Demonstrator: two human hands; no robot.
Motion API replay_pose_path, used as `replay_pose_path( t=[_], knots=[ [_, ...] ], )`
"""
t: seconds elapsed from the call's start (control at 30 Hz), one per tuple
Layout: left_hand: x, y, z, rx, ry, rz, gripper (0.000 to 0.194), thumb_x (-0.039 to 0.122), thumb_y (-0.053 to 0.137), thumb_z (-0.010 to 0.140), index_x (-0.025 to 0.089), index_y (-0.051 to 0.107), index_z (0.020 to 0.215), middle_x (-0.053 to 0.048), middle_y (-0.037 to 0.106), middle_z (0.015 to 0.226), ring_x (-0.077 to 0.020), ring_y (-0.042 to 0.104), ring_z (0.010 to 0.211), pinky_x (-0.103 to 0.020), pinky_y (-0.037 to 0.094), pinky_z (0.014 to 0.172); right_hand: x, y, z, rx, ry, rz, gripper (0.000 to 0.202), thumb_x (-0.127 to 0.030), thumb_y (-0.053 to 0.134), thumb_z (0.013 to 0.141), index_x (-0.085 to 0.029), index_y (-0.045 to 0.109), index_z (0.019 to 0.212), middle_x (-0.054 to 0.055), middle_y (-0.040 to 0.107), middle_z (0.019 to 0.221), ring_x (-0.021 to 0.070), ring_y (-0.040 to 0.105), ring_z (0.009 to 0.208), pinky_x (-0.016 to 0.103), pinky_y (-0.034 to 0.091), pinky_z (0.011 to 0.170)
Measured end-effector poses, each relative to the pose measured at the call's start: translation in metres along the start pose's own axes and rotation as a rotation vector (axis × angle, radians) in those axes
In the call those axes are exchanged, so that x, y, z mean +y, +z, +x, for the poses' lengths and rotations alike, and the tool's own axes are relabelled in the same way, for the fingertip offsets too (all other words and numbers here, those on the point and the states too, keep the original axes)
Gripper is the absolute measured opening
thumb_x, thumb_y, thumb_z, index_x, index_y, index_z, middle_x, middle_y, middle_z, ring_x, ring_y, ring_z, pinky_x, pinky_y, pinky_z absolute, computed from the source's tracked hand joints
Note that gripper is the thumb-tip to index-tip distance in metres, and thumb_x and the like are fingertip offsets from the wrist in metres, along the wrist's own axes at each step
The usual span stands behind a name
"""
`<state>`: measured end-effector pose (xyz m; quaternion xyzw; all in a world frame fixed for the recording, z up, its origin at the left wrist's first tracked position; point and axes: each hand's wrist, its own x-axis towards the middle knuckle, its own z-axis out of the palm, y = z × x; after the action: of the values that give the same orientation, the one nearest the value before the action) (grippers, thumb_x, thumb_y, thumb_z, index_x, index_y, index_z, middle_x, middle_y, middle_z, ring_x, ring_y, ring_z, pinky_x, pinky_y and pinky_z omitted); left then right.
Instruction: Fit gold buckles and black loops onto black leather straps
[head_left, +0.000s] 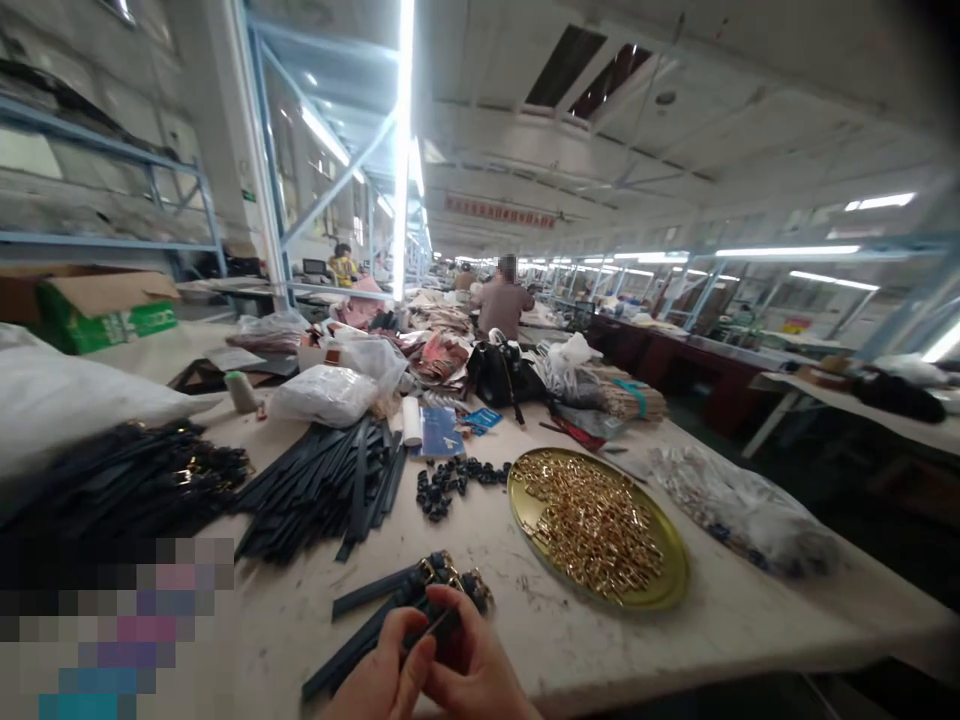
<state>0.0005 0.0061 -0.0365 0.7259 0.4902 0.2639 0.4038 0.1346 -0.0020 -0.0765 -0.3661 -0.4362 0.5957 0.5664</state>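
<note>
At the table's front edge my left hand (pixel 386 668) and my right hand (pixel 480 660) are close together, fingers pinched on a dark strap (pixel 444 628). Most of that strap is hidden by my fingers. Just beyond and to the left lie several dark straps (pixel 375 592) with gold buckles (pixel 448 570) at their right ends. A round gold tray (pixel 679 585) holds a heap of small gold metal fittings (pixel 592 520) to the right of my hands. Small black strap loops (pixel 442 490) are scattered farther back.
A pile of plain dark straps (pixel 315 490) lies left of centre, with buckled straps (pixel 150 475) beyond it. Plastic bags (pixel 326 393), a thread cone (pixel 240 392), a black bag (pixel 506 375) and a clear bag (pixel 742 510) surround the work area. A person (pixel 502 300) sits farther back.
</note>
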Motion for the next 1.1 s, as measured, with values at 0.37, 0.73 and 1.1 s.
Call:
replay_pose_path(
  t=[0.37,0.73,1.1],
  knots=[
    [-0.018,0.006,0.029,-0.212,-0.363,-0.523,0.053,0.071,0.043,0.066,0.019,0.043,0.069,0.008,0.027,0.052,-0.0060,0.022,0.045,-0.019,0.017,0.043,-0.091,-0.190,0.071,0.448,0.059,-1.494,0.022,-0.023,0.043,0.081,-0.013,0.060,0.090,0.012,0.061,0.092,0.0205,0.057,0.085,0.032,0.042,0.076],
    [-0.007,0.009,0.051,-0.367,-0.329,-0.409,0.044,0.063,0.038,0.076,0.020,0.038,0.067,0.009,0.025,0.049,-0.0059,0.022,0.043,-0.019,0.016,0.040,-0.084,-0.205,0.110,0.274,0.246,-1.896,0.023,-0.001,0.042,0.075,-0.008,0.063,0.075,0.020,0.064,0.082,0.0258,0.061,0.079,0.033,0.041,0.070],
    [0.026,0.011,0.040,0.003,-0.090,-0.348,0.023,0.038,0.052,0.076,0.016,0.055,0.083,0.001,0.057,0.074,-0.0126,0.050,0.068,-0.022,0.038,0.063,-0.067,-0.044,0.033,0.232,0.122,-0.431,0.023,-0.039,0.059,0.069,-0.019,0.048,0.065,-0.005,0.051,0.055,0.0101,0.047,0.050,0.024,0.038,0.052]
  ],
)
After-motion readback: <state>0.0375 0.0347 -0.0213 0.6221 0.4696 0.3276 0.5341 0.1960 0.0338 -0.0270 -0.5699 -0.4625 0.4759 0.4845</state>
